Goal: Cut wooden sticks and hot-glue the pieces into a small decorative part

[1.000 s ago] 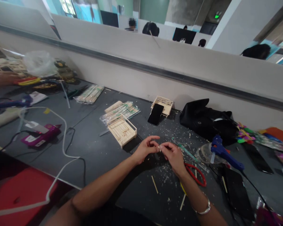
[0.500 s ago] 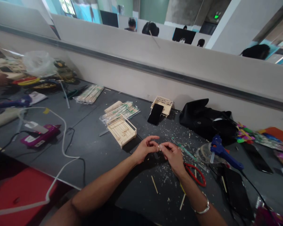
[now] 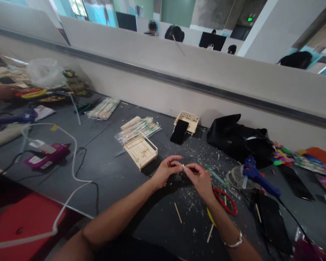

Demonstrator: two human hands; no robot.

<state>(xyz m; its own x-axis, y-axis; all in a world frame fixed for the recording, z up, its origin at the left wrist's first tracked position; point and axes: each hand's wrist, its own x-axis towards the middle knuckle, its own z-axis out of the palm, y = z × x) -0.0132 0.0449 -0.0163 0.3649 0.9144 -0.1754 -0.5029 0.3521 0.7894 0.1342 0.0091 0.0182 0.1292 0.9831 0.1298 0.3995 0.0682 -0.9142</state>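
My left hand [image 3: 165, 172] and my right hand [image 3: 201, 178] meet fingertip to fingertip over the dark table [image 3: 108, 177]. Pinched between them is a tiny pale wooden piece [image 3: 183, 166], too small to make out in detail. Both hands are closed on it, thumbs against fingers. Left of them stands a small frame of wooden sticks [image 3: 141, 150] with little bits on its slats. Beyond the hands a black phone [image 3: 179, 132] leans on a second wooden model [image 3: 189, 121]. Red-handled pliers [image 3: 228, 203] lie partly beneath my right forearm.
A blue glue gun [image 3: 258, 175] and a black bag [image 3: 233, 137] are at the right. Bagged sticks [image 3: 138, 128] lie behind the frame. A purple power strip [image 3: 47, 157] with a white cable sits at the left. Another person's hand [image 3: 2, 90] shows at the far left edge.
The fingertips of both my hands have shifted slightly, and the pale piece between them shows more clearly. The other person's hand at the far left has moved a little to the right.
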